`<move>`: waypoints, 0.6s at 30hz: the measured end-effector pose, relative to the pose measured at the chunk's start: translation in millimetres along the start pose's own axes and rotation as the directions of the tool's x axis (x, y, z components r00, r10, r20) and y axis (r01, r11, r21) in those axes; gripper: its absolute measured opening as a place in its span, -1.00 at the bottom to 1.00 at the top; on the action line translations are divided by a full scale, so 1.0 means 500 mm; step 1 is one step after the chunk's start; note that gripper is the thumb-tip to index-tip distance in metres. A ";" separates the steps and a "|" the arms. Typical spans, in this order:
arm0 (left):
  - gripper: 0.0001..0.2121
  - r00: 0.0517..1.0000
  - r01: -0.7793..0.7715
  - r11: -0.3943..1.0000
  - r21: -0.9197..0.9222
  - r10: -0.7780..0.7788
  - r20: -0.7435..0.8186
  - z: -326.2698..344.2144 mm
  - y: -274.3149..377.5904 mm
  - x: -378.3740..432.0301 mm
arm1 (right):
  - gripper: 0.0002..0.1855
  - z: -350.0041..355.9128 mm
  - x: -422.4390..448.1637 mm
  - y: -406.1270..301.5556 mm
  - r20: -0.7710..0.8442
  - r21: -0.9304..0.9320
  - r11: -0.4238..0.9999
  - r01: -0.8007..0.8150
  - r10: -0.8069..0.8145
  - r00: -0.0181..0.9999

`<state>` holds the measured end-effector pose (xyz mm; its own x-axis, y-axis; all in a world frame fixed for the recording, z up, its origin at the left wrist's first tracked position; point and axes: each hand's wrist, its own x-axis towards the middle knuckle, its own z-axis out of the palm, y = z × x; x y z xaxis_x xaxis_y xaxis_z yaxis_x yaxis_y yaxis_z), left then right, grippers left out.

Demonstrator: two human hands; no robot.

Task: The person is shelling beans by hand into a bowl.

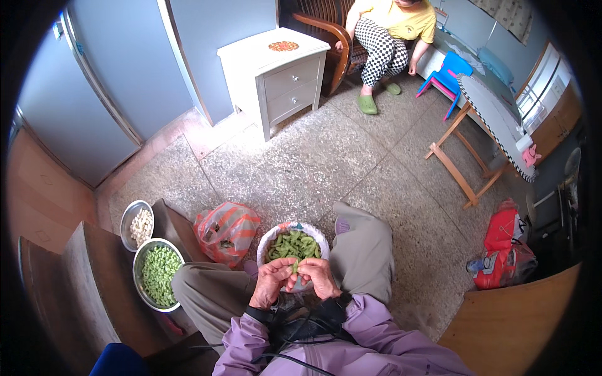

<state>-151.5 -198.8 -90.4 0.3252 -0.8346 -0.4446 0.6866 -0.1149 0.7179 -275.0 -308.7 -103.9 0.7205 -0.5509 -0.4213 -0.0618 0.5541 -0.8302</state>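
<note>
Between the fingertips of both hands is a green bean pod [295, 267], pinched from either side. My left hand [272, 277] grips its left side and my right hand [317, 276] its right. Both hands are over the near rim of a lined round container [323, 234], which stands on the floor between my knees. Many green pods [292, 245] fill it. To my left, a steel bowl [137, 277] holds shelled green beans [161, 275]. A smaller steel bowl [126, 224] beyond it has pale, whitish pieces [142, 226] inside.
An orange-striped plastic bag [228, 232] sits left of the container. Wooden steps or a bench [101, 282] lie at left. Ahead are a white drawer cabinet [287, 70] and a seated person [395, 42]. A folding table [494, 113], a blue chair [452, 70] and red bags [501, 254] are at right.
</note>
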 end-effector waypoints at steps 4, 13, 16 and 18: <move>-0.83 0.999 0.037 0.995 0.089 -0.035 -0.034 0.010 0.006 -0.004 | -0.85 -0.021 0.007 0.021 -0.038 -0.041 0.999 -0.023 0.022 0.999; -0.72 0.992 0.103 0.924 0.368 -0.067 -0.109 -0.009 0.012 -0.011 | -0.82 -0.014 -0.006 0.001 0.095 -0.125 0.986 -0.110 0.122 0.988; -0.73 0.996 0.078 0.929 0.361 -0.057 -0.070 -0.008 0.010 -0.009 | -0.84 -0.019 -0.007 -0.005 0.084 -0.178 0.978 -0.105 0.122 0.989; -0.73 0.997 0.076 0.922 0.380 -0.058 -0.060 -0.007 0.013 -0.011 | -0.85 -0.022 -0.003 0.002 0.086 -0.185 0.978 -0.093 0.111 0.990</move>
<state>-146.8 -192.9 -85.2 0.3234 -0.7927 -0.5167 0.4107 -0.3744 0.8314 -284.0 -314.4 -108.0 0.7658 -0.4306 -0.4777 -0.2554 0.4781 -0.8404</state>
